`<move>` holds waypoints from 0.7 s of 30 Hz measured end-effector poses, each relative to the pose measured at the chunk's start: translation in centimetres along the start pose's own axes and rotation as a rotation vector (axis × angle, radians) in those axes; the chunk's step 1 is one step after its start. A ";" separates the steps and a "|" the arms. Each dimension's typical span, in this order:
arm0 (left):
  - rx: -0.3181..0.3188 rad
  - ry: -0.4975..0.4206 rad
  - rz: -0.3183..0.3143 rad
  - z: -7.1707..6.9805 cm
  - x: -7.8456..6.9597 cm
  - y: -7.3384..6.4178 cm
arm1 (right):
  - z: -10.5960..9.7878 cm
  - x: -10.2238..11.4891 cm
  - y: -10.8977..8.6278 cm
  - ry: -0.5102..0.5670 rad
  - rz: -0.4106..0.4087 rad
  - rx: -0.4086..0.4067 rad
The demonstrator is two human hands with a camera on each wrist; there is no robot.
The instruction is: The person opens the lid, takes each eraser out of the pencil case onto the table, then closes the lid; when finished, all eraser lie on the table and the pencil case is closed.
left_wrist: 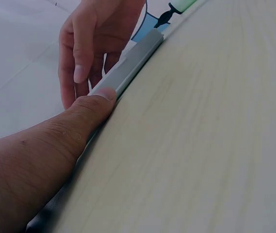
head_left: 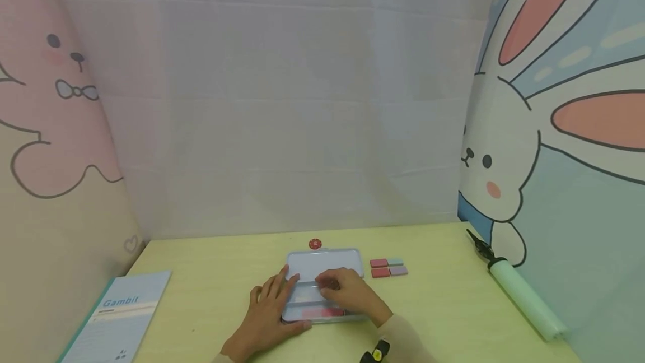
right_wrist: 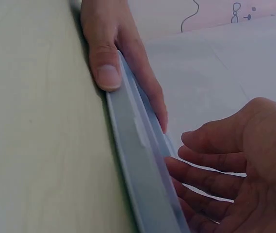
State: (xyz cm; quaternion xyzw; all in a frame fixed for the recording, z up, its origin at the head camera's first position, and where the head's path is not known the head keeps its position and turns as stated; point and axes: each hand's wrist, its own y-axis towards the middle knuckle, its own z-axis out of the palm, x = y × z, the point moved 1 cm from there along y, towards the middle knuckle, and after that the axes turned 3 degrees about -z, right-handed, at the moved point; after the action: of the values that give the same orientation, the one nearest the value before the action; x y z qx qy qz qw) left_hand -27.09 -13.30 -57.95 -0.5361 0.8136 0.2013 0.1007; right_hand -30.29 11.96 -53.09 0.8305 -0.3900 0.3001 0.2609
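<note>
A pale blue case (head_left: 325, 262), like a pencil box, lies open with its lid folded back. Its front section holds pink and red pieces (head_left: 330, 312). My left hand (head_left: 269, 310) holds the left side; the thumb presses the front wall in both wrist views, and the fingers stretch over the left edge. Above the middle section hovers my right hand (head_left: 347, 293), fingers bent, and the right wrist view shows a gap between thumb and fingers with nothing in it. The fingertips sit right beside the case's inner side, partly hidden in the left wrist view.
Several small coloured blocks (head_left: 388, 268), like erasers, lie right of the case. A red round chip (head_left: 314, 243) is behind it. A notebook marked Gambit (head_left: 123, 312) rests at the left, and a mint-green pump (head_left: 526, 298) lies along the right edge.
</note>
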 end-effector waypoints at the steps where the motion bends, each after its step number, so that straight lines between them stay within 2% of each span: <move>1: -0.004 0.007 0.003 0.0 0.0 0.0 | 0.4 0.1 0.1 0.004 -0.001 0.002; 9: -0.027 0.026 0.026 0.1 0.2 0.0 | 2.4 1.7 0.7 0.082 0.002 0.024; 12: -0.020 0.019 0.017 0.1 0.2 -0.1 | 2.9 1.9 0.8 0.081 0.013 0.027; 17: -0.016 0.010 0.010 0.0 0.0 -0.1 | 3.6 2.2 0.8 0.072 0.037 -0.036; 21: -0.044 0.028 0.029 -0.1 -0.2 -0.1 | 3.9 2.5 0.8 0.062 0.056 -0.116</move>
State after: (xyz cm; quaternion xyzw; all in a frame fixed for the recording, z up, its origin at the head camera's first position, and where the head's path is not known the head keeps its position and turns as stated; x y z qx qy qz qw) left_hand -26.93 -13.25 -57.78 -0.5291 0.8180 0.2131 0.0747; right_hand -28.53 7.70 -53.85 0.7933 -0.4214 0.3096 0.3119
